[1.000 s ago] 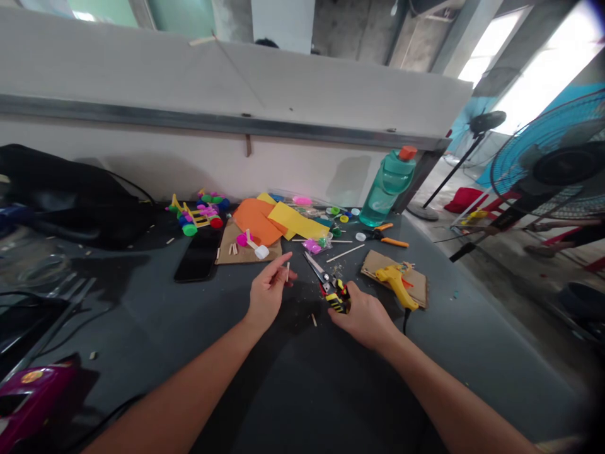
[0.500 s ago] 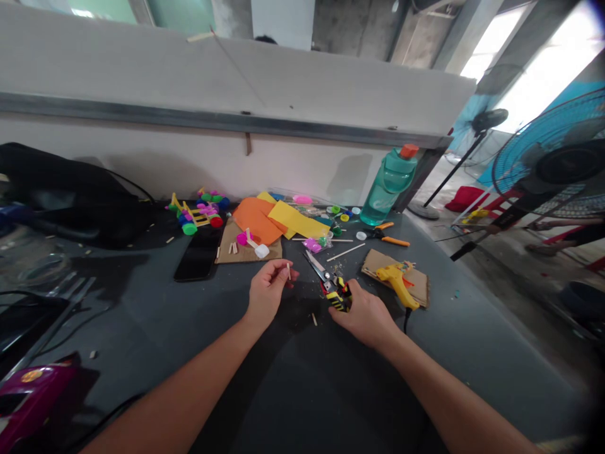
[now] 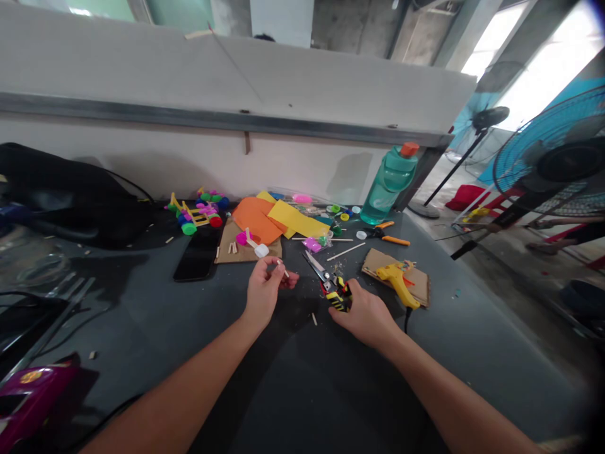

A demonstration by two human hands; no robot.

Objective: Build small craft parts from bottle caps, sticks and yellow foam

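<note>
Between thumb and fingers, my left hand (image 3: 265,291) pinches a short wooden stick piece (image 3: 284,271). My right hand (image 3: 366,310) is wrapped round the yellow, black and red handles of scissors (image 3: 321,270), whose blades point away to the upper left, low over the table. Another short stick piece (image 3: 314,319) lies on the dark table between my hands. Small wood crumbs are scattered beside the blades. Beyond my left hand, a cardboard piece (image 3: 224,253) carries several cut stick pieces (image 3: 232,248) and a white cap (image 3: 261,250).
A yellow glue gun (image 3: 401,287) rests on cardboard at the right, near orange-handled pliers (image 3: 394,240). Behind are a green bottle (image 3: 385,189), orange paper (image 3: 255,217), yellow paper (image 3: 302,221) and bottle caps. A phone (image 3: 195,257) and colourful wheeled models (image 3: 198,214) are at the left.
The stick piece in my left hand has tilted, and the hand has shifted slightly left. My right hand stays on the scissors, nearly unmoved.
</note>
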